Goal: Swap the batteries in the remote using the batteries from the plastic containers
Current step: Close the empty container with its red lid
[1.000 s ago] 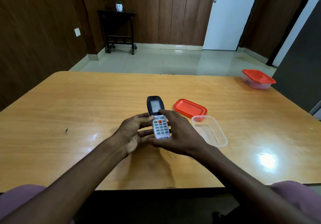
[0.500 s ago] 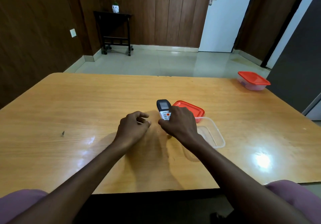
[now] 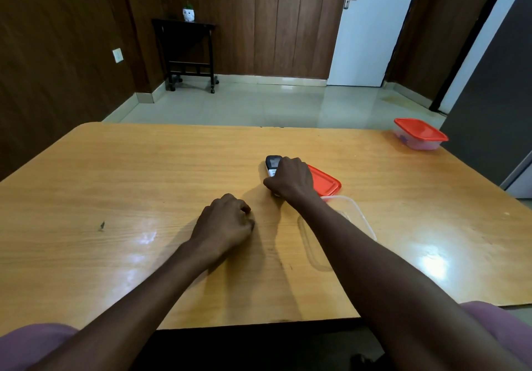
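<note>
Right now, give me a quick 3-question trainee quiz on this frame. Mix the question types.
1. True or false: the right hand lies on the remote, which sits on the table.
2. Multiple choice: where is the loose red lid?
A. Sealed on the open clear container
B. Flat on the table, just beyond the open clear container
C. In the left hand
3. Fill in: the lidded container stands at the table's far ____ corner.

Key: 1 true; 2 B; 3 right.
</note>
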A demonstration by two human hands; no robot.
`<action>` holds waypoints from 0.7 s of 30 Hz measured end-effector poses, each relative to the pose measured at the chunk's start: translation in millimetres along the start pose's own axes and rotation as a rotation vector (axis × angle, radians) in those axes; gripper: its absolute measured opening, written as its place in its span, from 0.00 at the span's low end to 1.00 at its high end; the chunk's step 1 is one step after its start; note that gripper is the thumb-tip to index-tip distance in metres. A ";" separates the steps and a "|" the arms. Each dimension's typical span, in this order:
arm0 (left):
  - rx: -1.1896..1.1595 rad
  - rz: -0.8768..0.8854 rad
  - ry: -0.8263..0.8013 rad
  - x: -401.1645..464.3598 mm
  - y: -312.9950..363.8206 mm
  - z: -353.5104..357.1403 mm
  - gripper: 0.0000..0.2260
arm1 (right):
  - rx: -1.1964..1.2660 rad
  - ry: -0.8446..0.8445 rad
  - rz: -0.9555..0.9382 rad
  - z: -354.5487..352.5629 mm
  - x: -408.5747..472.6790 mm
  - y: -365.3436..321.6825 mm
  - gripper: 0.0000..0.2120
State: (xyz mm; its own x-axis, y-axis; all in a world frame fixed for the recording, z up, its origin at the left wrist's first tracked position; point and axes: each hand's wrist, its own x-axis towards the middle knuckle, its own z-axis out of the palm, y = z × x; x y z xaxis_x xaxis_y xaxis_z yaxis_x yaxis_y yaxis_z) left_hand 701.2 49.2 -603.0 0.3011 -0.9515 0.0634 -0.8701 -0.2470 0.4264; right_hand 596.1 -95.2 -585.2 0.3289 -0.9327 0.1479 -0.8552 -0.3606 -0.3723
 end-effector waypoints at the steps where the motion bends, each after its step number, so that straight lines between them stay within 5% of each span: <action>1: 0.004 0.003 0.001 0.1 0.0 -0.1 0.17 | 0.000 -0.002 0.007 -0.5 4.2 0.8 0.08; 17: 0.029 0.035 0.015 -0.7 -1.3 4.8 0.17 | 0.054 0.052 0.028 -27.8 18.4 47.0 0.20; 21: 0.034 0.038 0.013 -2.1 -0.4 3.8 0.17 | -0.126 -0.109 0.106 -39.8 23.1 79.0 0.31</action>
State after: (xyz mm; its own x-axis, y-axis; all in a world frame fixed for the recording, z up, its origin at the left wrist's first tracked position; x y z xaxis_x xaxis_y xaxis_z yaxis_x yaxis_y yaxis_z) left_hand 699.4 50.6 -606.7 0.2724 -0.9578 0.0913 -0.8937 -0.2167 0.3928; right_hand 520.1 -145.0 -574.7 0.2699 -0.9628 0.0119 -0.9285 -0.2635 -0.2615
